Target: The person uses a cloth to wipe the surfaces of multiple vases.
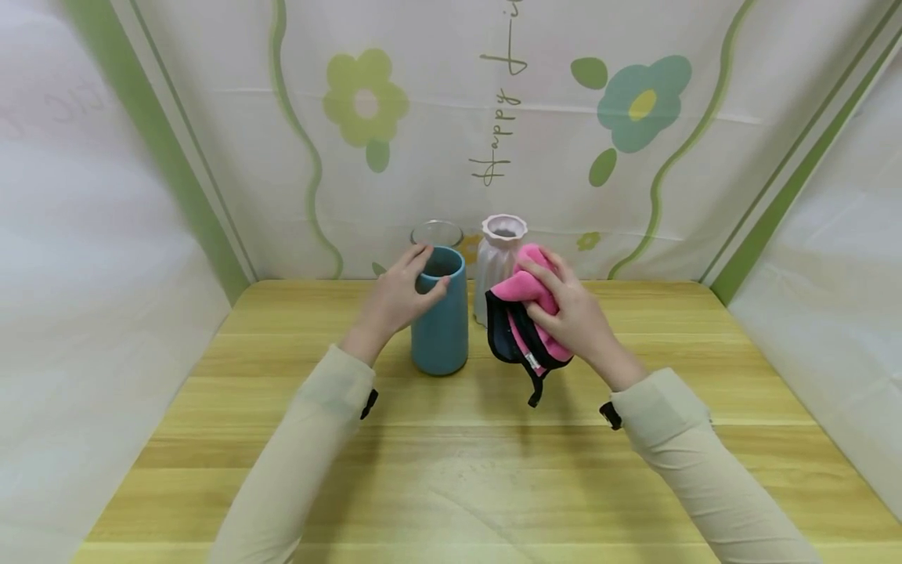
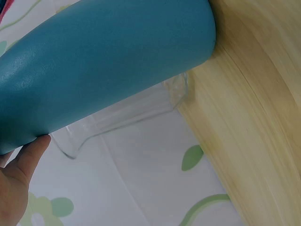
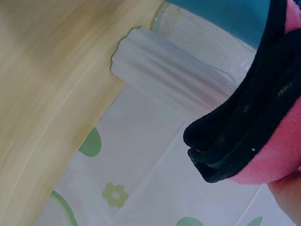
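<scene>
A tall blue vase (image 1: 440, 329) stands upright on the wooden table, its open mouth facing up. My left hand (image 1: 403, 291) holds it near the rim, thumb on the near side and fingers on the far side. In the left wrist view, fingertips (image 2: 35, 150) touch the vase's upper wall. My right hand (image 1: 567, 309) grips a folded pink cloth with black edging (image 1: 533, 313) and a dangling black loop, right of the vase and above the table. The cloth's dark side and trim (image 3: 244, 108) fill the right of the right wrist view.
Behind the cloth stands a pale ribbed vase (image 1: 492, 270) with a scalloped rim. A clear glass vase (image 1: 437, 231) is behind the blue one, mostly hidden by it. The table (image 1: 451, 486) meets a printed white curtain (image 1: 437, 141) at the back; white sheets hang at both sides.
</scene>
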`<action>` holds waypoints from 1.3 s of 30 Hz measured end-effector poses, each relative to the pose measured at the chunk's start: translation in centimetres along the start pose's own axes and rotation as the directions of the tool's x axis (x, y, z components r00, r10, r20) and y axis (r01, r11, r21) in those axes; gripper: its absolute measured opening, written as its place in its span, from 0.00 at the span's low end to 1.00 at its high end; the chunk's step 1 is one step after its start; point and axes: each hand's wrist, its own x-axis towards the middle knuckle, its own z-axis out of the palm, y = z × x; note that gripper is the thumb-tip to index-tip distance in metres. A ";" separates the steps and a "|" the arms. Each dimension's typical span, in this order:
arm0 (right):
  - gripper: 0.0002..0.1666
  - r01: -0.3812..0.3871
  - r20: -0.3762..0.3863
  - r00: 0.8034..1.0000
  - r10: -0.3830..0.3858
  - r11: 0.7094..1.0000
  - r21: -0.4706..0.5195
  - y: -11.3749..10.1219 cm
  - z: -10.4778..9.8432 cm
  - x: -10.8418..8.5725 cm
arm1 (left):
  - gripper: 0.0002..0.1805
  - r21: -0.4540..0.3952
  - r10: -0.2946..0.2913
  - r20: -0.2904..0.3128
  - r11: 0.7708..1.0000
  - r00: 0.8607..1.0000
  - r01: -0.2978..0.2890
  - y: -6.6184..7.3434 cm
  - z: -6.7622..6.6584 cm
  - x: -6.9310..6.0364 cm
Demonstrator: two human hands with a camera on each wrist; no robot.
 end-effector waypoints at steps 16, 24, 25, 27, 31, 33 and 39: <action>0.33 0.063 0.054 0.997 -0.063 0.998 0.000 -0.7 1.2 0.1 | 0.38 -0.015 0.052 0.013 0.999 0.999 -0.052 2.4 1.5 1.1; 0.41 0.079 0.049 0.996 -0.081 0.996 0.033 -0.9 1.7 0.0 | 0.38 -0.006 0.052 0.027 0.999 0.998 -0.052 3.3 1.9 1.3; 0.42 0.078 0.048 0.996 -0.079 0.996 0.037 -0.9 1.7 0.0 | 0.38 -0.007 0.053 0.026 0.999 0.998 -0.053 3.3 1.9 1.3; 0.42 0.077 0.046 0.996 -0.078 0.996 0.041 -0.8 1.8 0.0 | 0.38 -0.010 0.054 0.027 0.999 0.998 -0.053 3.4 2.0 1.3; 0.43 0.085 0.036 0.996 -0.086 0.995 0.048 -0.6 2.1 0.0 | 0.38 -0.020 0.059 0.023 0.998 0.998 -0.059 3.5 2.2 1.4; 0.42 0.086 0.040 0.995 -0.088 0.995 0.048 -0.5 2.3 0.0 | 0.38 -0.021 0.059 0.022 0.998 0.998 -0.059 3.6 2.2 1.5; 0.45 0.056 0.097 0.993 -0.064 0.995 0.085 -0.5 2.9 -0.1 | 0.38 -0.016 0.061 0.018 0.998 0.998 -0.061 3.6 2.4 1.4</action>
